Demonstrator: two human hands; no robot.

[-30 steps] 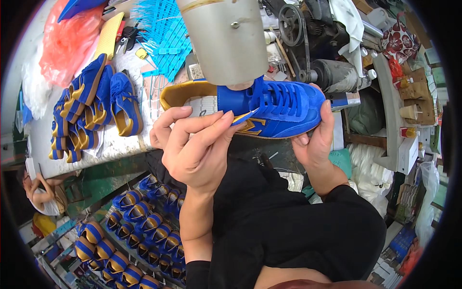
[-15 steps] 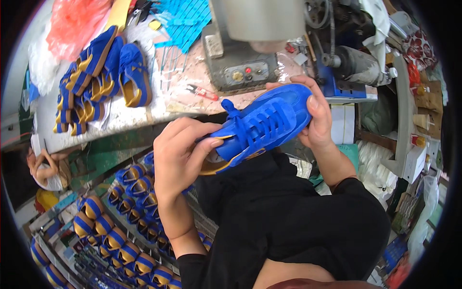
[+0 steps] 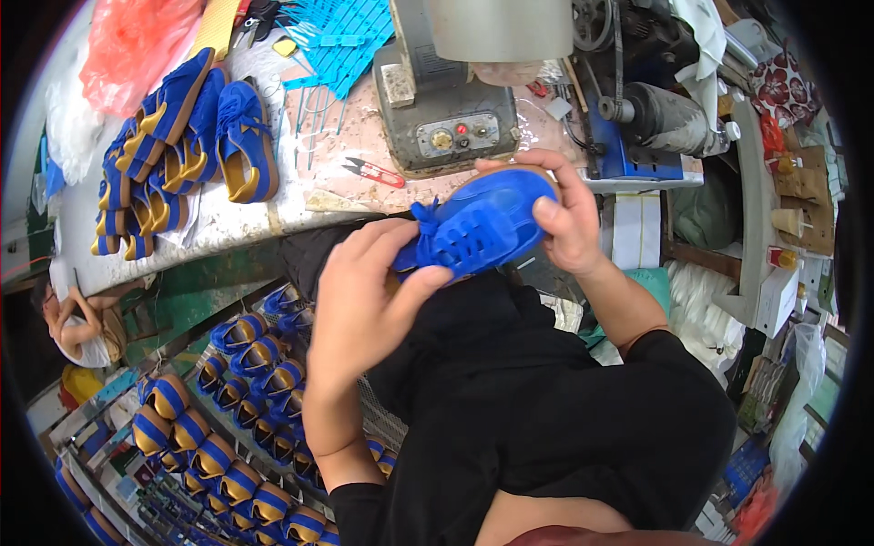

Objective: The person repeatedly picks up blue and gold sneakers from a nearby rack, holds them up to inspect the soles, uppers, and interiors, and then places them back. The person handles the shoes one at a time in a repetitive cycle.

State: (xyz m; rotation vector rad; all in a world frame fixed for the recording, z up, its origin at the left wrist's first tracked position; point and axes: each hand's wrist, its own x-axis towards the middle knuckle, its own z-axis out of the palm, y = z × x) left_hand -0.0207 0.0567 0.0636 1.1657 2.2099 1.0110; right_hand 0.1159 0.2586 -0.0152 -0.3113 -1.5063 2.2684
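Note:
Between my two hands is a blue lace-up shoe (image 3: 487,223), its toe pointing up to the right and its laces tied. My left hand (image 3: 369,287) wraps round the heel end, the thumb lying along the side near the laces. That hand covers most of the shoe's opening. My right hand (image 3: 569,214) grips the toe, thumb on the upper and fingers round the far edge. Beyond the shoe, on the table, lies a pair of red-handled thread snips (image 3: 375,172).
A grey machine (image 3: 446,127) with a knob panel stands ahead. Blue and gold shoes (image 3: 187,136) are heaped on the table (image 3: 82,218) at left, near blue plastic strips (image 3: 341,41). Racks of more shoes (image 3: 228,455) fill the lower left. Another person (image 3: 82,332) sits far left.
The shoe has tipped and turned so that its toe has drawn nearer the machine and its opening is more covered. My left hand has slid further over the heel end.

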